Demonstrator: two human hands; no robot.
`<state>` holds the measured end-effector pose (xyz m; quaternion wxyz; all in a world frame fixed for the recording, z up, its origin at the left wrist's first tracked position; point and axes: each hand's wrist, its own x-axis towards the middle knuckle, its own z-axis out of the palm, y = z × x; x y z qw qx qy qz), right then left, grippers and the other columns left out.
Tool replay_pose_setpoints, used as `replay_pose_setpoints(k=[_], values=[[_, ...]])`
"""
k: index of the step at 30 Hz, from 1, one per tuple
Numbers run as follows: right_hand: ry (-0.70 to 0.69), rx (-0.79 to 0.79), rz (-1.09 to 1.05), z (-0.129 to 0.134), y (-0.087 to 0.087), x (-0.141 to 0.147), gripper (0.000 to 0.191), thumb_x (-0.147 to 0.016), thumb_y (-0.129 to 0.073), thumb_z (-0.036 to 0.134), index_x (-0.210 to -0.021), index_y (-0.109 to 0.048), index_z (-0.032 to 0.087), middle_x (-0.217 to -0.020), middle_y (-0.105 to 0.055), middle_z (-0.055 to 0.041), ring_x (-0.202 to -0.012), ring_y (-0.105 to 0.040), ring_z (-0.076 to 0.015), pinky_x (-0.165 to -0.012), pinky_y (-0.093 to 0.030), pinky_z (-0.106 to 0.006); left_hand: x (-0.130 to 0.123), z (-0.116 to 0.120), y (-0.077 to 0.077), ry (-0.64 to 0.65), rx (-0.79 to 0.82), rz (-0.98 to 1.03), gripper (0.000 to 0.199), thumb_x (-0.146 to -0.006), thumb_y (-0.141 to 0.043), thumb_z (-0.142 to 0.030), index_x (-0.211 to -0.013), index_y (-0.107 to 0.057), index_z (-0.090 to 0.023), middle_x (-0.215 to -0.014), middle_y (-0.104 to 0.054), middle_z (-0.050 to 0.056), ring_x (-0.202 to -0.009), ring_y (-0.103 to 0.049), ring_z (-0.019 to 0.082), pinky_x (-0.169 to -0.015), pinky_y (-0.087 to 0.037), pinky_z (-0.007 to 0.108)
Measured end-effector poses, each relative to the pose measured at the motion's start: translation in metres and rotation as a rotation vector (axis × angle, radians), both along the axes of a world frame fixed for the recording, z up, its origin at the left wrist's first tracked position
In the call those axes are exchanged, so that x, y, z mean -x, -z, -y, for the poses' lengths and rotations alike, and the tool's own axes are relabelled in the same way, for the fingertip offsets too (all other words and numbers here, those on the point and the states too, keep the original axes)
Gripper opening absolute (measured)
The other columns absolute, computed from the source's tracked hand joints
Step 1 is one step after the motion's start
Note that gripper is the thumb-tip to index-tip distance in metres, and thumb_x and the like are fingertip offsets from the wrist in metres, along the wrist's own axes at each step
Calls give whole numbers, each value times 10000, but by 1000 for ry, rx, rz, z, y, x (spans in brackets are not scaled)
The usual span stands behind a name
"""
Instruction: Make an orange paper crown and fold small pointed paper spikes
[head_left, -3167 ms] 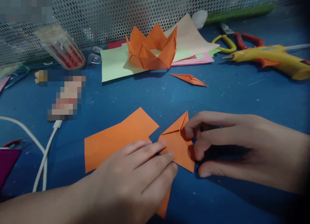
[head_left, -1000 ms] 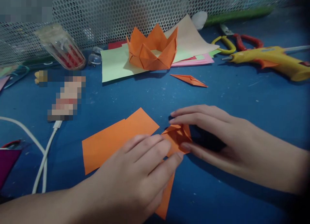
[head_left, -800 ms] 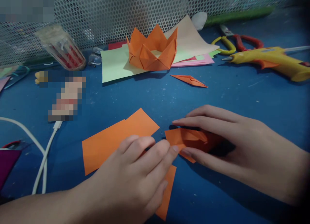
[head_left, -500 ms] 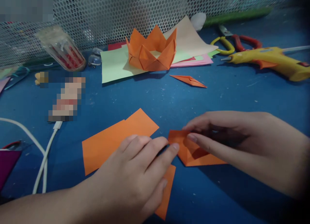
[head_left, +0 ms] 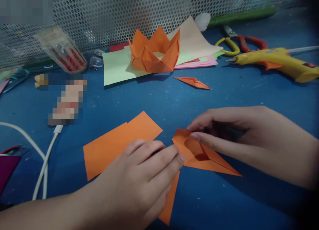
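Observation:
A partly folded orange paper (head_left: 211, 162) lies between my two hands, its long point reaching to the right. My right hand (head_left: 231, 137) pinches its upper edge between thumb and fingers. The fingertips of my left hand (head_left: 149, 177) press together on its left end. Under and beside my left hand lie flat orange sheets (head_left: 107, 150), and another orange piece (head_left: 171, 200) shows below that hand. A folded orange crown-like ring (head_left: 156, 59) stands at the back, with a small narrow orange folded piece (head_left: 193, 82) in front of it.
Coloured paper sheets (head_left: 114, 67) lie under the ring. A yellow glue gun (head_left: 279, 62) and red-handled pliers (head_left: 251, 43) are at the right back. On the left are a jar (head_left: 66, 54), a white cable (head_left: 45, 163) and a blurred-out object (head_left: 68, 102). A perforated metal mesh (head_left: 104, 17) stands behind.
My right hand has moved slightly up and left, tilting the folded paper so its right point now shows. My left fingertips have shifted a little on its left end.

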<state>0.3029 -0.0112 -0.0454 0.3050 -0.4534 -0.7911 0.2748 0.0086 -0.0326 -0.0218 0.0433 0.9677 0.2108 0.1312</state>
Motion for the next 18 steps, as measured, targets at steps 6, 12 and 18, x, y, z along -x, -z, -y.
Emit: replay_pose_setpoints(k=[6,12,18], values=[[-100,128,34,-20,-13,-6,258,-1082,-729,509,-971,-882,333,-872,-884,20,-708,-830,-209,-553,-647,-281,-1,-2,1,-17,-1,31,441,-1276,-390,-139,-1465,-787,-107,-1515,-836,59,-1305,-779,239,-1099,-625,381],[-163,182,42,-27,-11,-17,219,-1068,-771,517,-1107,-920,362,-931,-893,17,-747,-835,-200,-612,-670,-278,-2,1,1,-22,25,-9,424,-1275,-402,-130,-1472,-777,-132,-1564,-809,63,-1351,-754,224,-1172,-584,369],[-267,23,71,-27,-9,-22,242,-1127,-698,312,-1237,-908,365,-957,-851,7,-716,-779,-139,-647,-618,-255,-3,-1,2,-5,18,-11,377,-1232,-490,-117,-1479,-774,-143,-1567,-804,97,-1339,-768,259,-1165,-604,416]])
